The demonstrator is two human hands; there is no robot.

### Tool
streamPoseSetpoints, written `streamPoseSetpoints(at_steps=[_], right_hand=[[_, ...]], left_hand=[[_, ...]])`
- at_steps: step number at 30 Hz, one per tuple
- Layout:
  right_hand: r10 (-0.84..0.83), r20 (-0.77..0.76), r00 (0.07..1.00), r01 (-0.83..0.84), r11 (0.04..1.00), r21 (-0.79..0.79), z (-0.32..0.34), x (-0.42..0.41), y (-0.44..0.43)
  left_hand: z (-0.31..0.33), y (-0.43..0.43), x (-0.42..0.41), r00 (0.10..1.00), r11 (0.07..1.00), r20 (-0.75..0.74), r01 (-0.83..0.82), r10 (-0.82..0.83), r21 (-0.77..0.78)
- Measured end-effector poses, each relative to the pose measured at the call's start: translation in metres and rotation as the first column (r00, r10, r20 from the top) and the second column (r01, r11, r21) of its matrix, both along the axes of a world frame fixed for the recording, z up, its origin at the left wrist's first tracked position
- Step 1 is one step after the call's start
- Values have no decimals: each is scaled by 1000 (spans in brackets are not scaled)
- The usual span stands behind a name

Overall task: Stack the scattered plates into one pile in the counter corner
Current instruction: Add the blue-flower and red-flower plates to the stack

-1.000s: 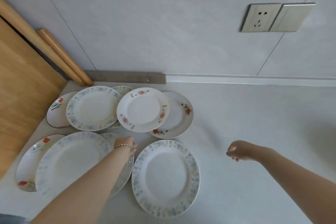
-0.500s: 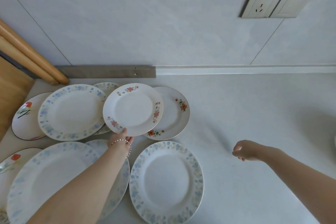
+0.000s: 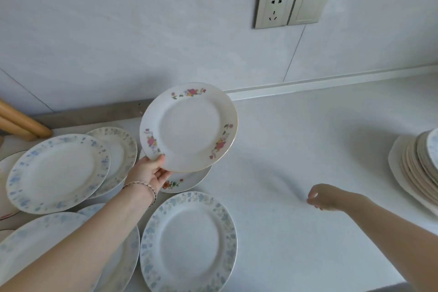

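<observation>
My left hand (image 3: pixel 151 170) grips the near rim of a white plate with pink flowers (image 3: pixel 189 127) and holds it tilted above the counter. Under it lies a red-flowered plate (image 3: pixel 180 181), mostly hidden. Several blue-rimmed plates lie scattered at the left, among them one in front (image 3: pixel 188 243) and one further left (image 3: pixel 58 173). A pile of plates (image 3: pixel 417 168) stands at the right edge, partly cut off. My right hand (image 3: pixel 326 198) hovers over the bare counter, fingers curled, holding nothing.
The white counter (image 3: pixel 308 137) runs along a tiled wall with a socket and switch (image 3: pixel 292 6). Two wooden poles (image 3: pixel 21 123) lean at the far left. A grey strip (image 3: pixel 94 111) lines the wall base.
My left hand took hold of the pink-flowered plate and lifted it up and to the right. The view swung right, bringing the pile of plates into sight. My right hand barely moved.
</observation>
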State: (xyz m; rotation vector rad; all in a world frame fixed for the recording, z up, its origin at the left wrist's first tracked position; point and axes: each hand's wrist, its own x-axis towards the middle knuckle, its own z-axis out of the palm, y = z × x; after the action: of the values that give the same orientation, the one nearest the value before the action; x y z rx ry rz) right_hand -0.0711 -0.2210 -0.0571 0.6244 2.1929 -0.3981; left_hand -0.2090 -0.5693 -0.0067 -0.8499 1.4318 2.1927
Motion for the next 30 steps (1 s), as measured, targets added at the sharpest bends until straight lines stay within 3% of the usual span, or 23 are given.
streamPoseSetpoints(at_steps=[5, 11, 20, 30], right_hand=[[-43, 5, 999, 43, 999, 6, 8, 47, 49], [-183, 9, 983, 183, 982, -51, 6, 128, 137], [-452, 1, 892, 451, 890, -72, -8, 242, 274], [-524, 32, 851, 525, 850, -50, 4, 299, 354]], left_hand=[[19, 91, 33, 972, 973, -49, 230, -229, 26], [17, 223, 97, 917, 917, -31, 398, -398, -1], [19, 403, 177, 847, 847, -1, 531, -531, 27], [19, 547, 214, 800, 803, 69, 595, -596, 43]])
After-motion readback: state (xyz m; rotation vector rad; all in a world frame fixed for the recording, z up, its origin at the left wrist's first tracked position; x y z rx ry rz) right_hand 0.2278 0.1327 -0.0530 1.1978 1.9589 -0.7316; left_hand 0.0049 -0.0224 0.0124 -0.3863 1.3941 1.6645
